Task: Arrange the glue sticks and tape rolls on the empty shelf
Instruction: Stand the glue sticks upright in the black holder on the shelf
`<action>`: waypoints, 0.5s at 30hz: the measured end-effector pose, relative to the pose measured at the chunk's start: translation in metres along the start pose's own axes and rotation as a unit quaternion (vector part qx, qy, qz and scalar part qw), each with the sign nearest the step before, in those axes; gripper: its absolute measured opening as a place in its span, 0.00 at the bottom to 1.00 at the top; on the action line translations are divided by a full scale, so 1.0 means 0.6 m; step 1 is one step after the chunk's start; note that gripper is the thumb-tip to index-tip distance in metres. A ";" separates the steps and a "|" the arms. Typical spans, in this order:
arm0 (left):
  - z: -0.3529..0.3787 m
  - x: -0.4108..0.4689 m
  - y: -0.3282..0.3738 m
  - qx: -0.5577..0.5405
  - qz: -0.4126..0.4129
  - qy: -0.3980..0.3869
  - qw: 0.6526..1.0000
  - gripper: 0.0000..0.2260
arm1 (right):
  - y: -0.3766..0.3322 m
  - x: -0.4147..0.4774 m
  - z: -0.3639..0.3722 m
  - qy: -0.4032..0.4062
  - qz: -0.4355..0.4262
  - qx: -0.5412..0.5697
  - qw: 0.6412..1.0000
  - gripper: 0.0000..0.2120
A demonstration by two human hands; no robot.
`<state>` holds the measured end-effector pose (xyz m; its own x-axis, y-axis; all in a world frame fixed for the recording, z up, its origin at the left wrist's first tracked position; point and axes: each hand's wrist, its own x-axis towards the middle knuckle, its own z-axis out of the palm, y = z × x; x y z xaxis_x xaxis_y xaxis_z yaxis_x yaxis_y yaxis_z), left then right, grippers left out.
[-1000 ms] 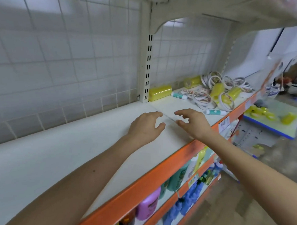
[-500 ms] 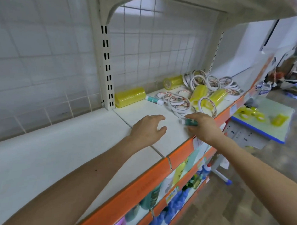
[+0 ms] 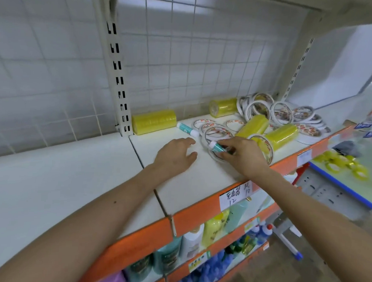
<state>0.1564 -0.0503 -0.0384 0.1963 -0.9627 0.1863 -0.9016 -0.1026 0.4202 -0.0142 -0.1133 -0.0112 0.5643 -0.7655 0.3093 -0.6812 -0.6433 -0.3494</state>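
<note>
With our right hand (image 3: 242, 155) pinching the glue stick (image 3: 217, 146) and our left hand (image 3: 176, 156) relaxed on the shelf (image 3: 52, 189), we should lift clear of the tape rolls (image 3: 218, 133).

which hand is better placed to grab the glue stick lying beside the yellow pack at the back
Left. The left hand is open and empty, just in front of the loose glue stick; the right hand is busy gripping a second glue stick.

Glue stick (image 3: 218, 147) is teal, white-capped; tape packs (image 3: 153, 121) are yellow; tape rings (image 3: 307, 129) white with red print; shelf (image 3: 200, 179) white, its edge orange.
</note>
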 end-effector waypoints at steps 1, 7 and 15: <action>0.003 0.013 -0.006 0.002 -0.002 0.001 1.000 0.19 | 0.002 0.010 0.000 0.006 0.001 0.010 1.000 0.15; 0.019 0.104 -0.042 0.023 0.011 -0.005 1.000 0.23 | 0.010 0.061 0.004 -0.005 0.012 0.039 0.999 0.15; 0.043 0.174 -0.049 0.124 0.014 -0.026 0.992 0.15 | 0.026 0.092 0.002 -0.016 0.013 0.062 0.998 0.14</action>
<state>0.1934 -0.1544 -0.0542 0.1559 -0.9769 0.1462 -0.9748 -0.1282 0.1828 0.0071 -0.1656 -0.0008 0.5629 -0.7808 0.2712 -0.6338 -0.6183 -0.4649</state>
